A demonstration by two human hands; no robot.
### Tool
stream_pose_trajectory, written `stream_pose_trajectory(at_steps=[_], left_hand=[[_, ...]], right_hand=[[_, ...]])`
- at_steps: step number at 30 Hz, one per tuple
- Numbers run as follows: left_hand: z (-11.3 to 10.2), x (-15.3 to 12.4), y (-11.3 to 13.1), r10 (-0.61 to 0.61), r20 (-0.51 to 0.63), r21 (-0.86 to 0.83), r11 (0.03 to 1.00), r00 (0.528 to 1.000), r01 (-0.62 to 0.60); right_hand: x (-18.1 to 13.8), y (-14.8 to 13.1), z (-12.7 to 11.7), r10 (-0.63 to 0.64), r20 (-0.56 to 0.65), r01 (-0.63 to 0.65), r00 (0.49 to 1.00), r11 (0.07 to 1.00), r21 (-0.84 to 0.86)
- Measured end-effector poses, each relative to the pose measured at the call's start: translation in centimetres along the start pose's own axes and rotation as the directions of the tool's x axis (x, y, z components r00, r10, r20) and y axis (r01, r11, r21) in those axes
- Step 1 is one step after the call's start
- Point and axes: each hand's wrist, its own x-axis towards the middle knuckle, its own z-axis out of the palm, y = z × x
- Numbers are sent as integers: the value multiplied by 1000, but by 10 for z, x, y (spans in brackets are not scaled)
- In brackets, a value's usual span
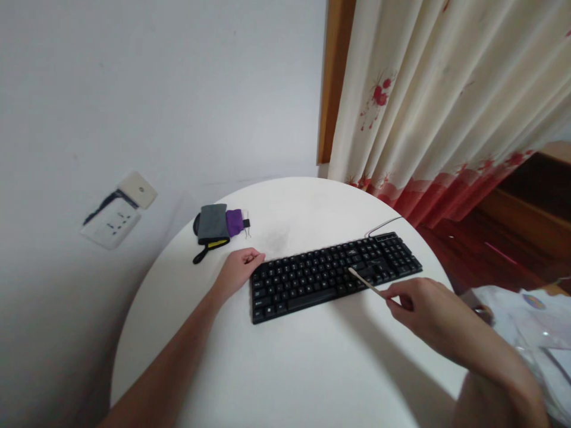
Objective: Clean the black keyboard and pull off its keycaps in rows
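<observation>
A black keyboard (321,274) lies slightly slanted on the white round table. At its upper left corner is my left hand (238,267), fingers curled and thumb against the edge, holding the keyboard there. My right hand (417,303) pinches a cotton swab (368,283) between thumb and fingers, over the lower right part of the keyboard. The swab's white tip points at the keys near the arrow cluster; whether it touches them I cannot tell.
Behind my left hand lie a grey cloth pouch (213,223) with a black loop, a purple cloth (234,222) and a black binder clip (246,223). The keyboard cable (383,224) runs off the table (312,196). A wall socket (111,223) and a floral curtain (401,107) are beyond.
</observation>
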Motion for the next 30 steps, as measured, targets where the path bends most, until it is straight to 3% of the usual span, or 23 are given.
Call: stream_pose_trajectory(at_steps=[9,12,16,21,25,30], left_hand=[[0,1,-3,3,-9,33,999,1000,-3],[0,1,-4,0,-9,31,1000,1000,1],[0,1,0,-19,-10,45,999,1000,19],[0,0,3,-33,-14,30,999,999,34],[0,0,2,-28,-11,3,1000,1000,28],[-1,0,2,-17,0,-30,999,1000,17]], right_hand=[[-9,20,5,-35,-35,39,999,993,108],[5,26,5,36,-174,-3,984,982,187],[38,24,12,129,-382,-13,915,956,292],[62,7,25,114,-318,-27,941,964,266],[54,1,23,125,-257,-84,958,983,162],[37,4,16,95,-220,-65,971,988,140]])
